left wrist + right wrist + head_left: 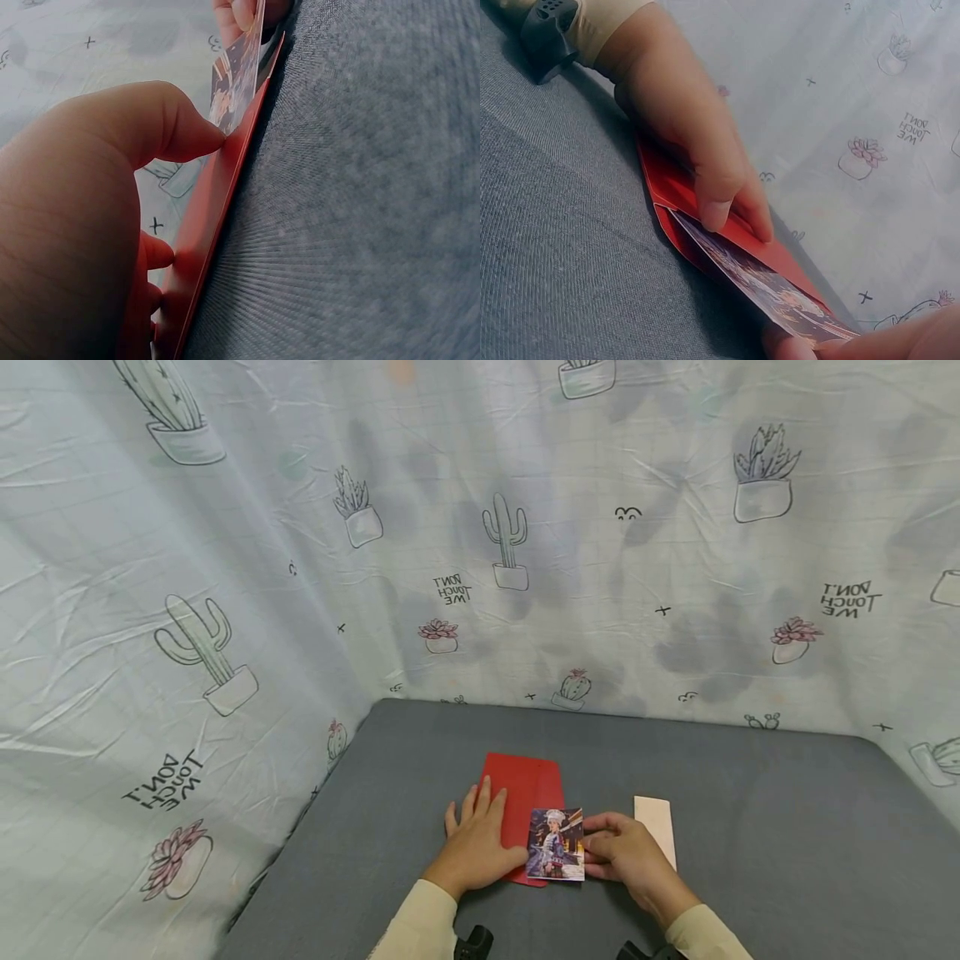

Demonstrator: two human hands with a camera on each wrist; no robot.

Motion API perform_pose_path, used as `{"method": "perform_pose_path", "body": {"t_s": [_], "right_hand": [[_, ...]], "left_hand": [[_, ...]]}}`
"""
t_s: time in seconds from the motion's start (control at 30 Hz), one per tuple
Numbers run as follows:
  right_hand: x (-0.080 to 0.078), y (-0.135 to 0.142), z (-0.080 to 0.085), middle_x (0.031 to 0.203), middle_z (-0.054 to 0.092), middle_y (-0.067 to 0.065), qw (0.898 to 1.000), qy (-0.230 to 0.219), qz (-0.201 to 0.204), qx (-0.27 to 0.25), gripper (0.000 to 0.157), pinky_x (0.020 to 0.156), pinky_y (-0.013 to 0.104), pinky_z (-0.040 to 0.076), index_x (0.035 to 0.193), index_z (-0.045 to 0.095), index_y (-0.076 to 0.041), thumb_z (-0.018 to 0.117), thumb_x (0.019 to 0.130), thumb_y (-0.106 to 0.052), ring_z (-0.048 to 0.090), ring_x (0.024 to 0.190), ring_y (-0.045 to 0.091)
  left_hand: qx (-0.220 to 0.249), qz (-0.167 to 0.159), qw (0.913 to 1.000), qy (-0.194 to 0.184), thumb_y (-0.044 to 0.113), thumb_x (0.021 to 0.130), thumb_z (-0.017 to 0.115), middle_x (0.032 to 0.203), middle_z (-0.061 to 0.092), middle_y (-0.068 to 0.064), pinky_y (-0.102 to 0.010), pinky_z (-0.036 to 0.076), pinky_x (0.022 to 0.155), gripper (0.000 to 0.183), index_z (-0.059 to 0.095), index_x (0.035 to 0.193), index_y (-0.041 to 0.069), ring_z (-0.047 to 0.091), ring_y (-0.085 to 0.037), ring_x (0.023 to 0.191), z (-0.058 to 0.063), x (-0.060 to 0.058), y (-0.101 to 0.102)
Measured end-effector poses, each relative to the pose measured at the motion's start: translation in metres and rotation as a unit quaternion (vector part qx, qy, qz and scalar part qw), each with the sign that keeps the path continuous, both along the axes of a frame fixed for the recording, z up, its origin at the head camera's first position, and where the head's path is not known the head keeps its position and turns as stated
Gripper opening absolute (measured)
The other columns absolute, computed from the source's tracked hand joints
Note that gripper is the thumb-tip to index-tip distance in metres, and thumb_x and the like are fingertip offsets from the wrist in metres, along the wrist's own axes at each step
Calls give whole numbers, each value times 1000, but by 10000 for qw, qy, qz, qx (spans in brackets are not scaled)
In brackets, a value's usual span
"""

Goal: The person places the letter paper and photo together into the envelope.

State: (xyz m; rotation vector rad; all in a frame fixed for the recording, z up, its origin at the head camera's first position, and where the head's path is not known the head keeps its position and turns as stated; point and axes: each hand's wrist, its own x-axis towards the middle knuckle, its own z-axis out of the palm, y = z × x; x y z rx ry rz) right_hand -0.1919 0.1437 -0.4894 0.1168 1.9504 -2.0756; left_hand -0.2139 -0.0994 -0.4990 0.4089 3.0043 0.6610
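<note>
Two hands, well short of the far edge of the bench: left hand, fingers spread, rests on the red envelope, likely steadying it; right hand pinches the photo card by its right edge, overlapping the envelope's right side, presumably keeping its picture uncovered.

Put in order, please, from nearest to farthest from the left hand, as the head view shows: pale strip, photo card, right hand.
1. Photo card, just right of the left hand.
2. Right hand, pinching the card's right side.
3. Pale strip, farthest right, partly hidden behind that hand.
</note>
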Motion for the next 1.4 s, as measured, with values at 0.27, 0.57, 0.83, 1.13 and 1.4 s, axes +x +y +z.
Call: {"method": "perform_pose_path", "body": {"t_s": [0.27,0.57,0.83,1.13,1.4], "right_hand": [[0,-5,0,95,63,21,10000,-7,-12,-55,35,64,39,56,120,49,13,59,88,3,66,74,27],[0,-10,1,92,65,18,9999,9,23,101,34,63,41,55,116,53,11,62,86,1,65,74,26],[2,-12,4,92,64,18,9999,15,81,99,32,64,41,56,115,52,11,62,87,1,65,73,25],[2,-17,6,89,64,17,9993,76,299,200,30,63,42,55,113,52,11,60,87,0,66,74,26],[0,-22,6,89,66,17,9986,119,368,353,29,63,40,56,112,53,10,61,87,-2,66,73,27]], "left_hand": [[32,-32,10000,22,48,71,59,159,7,-10,-69,0,100,93,27,152,15,5,-35,142,1,1,0],[-63,17,10000,37,49,72,59,159,7,-9,-67,0,101,92,28,152,16,5,-33,142,0,0,0],[-53,7,10000,27,51,73,59,159,7,-9,-67,0,102,92,28,152,16,5,-33,142,1,-1,0],[-9,-27,10000,59,49,72,59,159,7,-9,-67,0,101,92,28,152,16,5,-33,142,0,-1,-1],[13,-27,10000,47,50,73,58,159,8,-10,-67,1,101,91,29,152,15,5,-33,142,-1,-1,-2]]}}
